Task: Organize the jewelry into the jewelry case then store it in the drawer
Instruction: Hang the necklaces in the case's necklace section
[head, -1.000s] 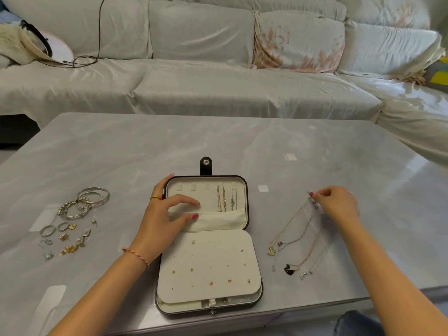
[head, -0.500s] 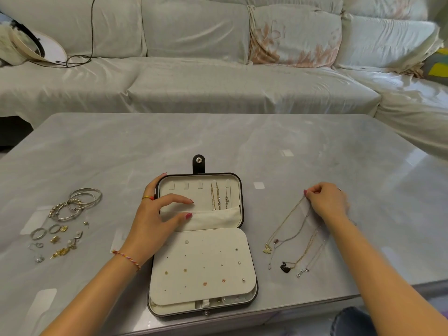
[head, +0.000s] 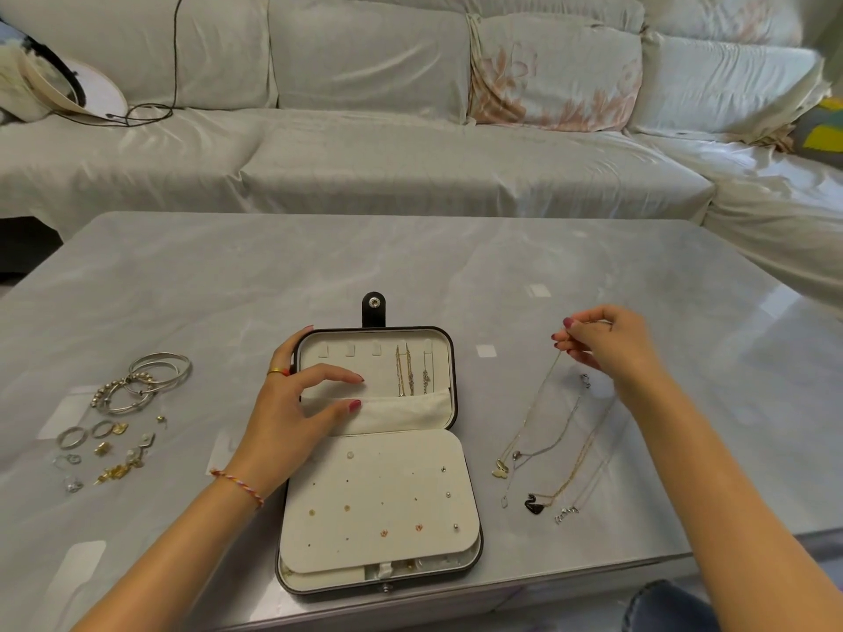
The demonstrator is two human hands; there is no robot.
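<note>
Centre frame, the left hand [head: 292,417] steadies the open jewelry case [head: 456,403], fingers spread; at right, the right hand [head: 611,344] pinches a gold necklace [head: 531,417] for hanging.

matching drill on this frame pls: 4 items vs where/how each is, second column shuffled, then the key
1. bangles
2. black swan pendant
3. left hand
4. right hand

A. pinches a chain above the table
B. rests on the open jewelry case lid, thumb on its pocket
C. table, left of the case
D. table, right of the case

Pairs: 1-C, 2-D, 3-B, 4-A
</note>
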